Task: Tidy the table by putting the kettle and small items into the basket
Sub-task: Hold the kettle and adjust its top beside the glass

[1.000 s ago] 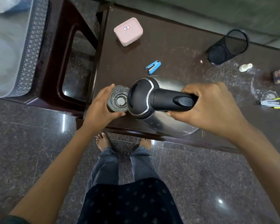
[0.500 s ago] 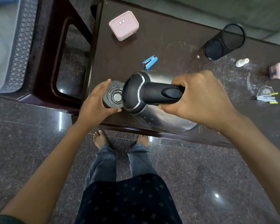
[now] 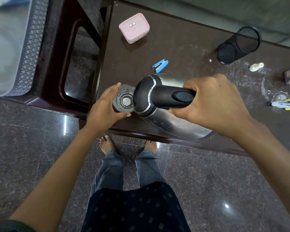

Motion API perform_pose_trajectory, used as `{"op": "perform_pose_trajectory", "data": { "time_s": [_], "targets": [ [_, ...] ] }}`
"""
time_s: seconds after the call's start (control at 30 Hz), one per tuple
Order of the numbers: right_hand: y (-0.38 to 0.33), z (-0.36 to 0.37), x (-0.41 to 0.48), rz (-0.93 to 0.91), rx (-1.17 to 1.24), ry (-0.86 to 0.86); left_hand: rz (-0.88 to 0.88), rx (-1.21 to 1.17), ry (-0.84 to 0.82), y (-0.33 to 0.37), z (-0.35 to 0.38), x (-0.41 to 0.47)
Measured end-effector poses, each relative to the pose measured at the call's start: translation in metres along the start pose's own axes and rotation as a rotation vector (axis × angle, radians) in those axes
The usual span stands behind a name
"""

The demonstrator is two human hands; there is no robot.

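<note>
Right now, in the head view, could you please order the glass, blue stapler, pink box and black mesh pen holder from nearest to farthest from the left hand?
1. Glass: gripped by the left hand, beside the kettle.
2. Blue stapler: just behind the kettle.
3. Pink box: farther back, on the left.
4. Black mesh pen holder: far right, at the back.
</note>
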State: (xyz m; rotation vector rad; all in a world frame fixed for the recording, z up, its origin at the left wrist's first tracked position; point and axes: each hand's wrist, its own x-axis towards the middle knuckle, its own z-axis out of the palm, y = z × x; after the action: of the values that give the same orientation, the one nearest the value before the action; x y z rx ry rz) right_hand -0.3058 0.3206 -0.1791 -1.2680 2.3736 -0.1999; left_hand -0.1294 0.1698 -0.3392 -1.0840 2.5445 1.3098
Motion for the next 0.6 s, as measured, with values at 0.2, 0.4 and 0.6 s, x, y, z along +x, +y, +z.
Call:
{"op": "perform_pose_trajectory", "data": {
  "time_s": [0.2, 0.4, 0.6],
  "targets": [
    [-0.0031, -0.0009, 0.0015, -0.005, -0.023, -0.012, 0.002, 0.010, 0.002, -0.0002, 0.0005, 0.0008],
    [-0.0039, -0.0017, 0.0014, -0.013, -0.031, -0.012, 0.006, -0.004, -0.003, -0.0007, 0.0004, 0.0004],
    [-0.0061, -0.0027, 0.0012, -0.009, -0.029, -0.006, 0.009, 0.015, -0.007, -0.0010, -0.0005, 0.0003]
  ]
}}
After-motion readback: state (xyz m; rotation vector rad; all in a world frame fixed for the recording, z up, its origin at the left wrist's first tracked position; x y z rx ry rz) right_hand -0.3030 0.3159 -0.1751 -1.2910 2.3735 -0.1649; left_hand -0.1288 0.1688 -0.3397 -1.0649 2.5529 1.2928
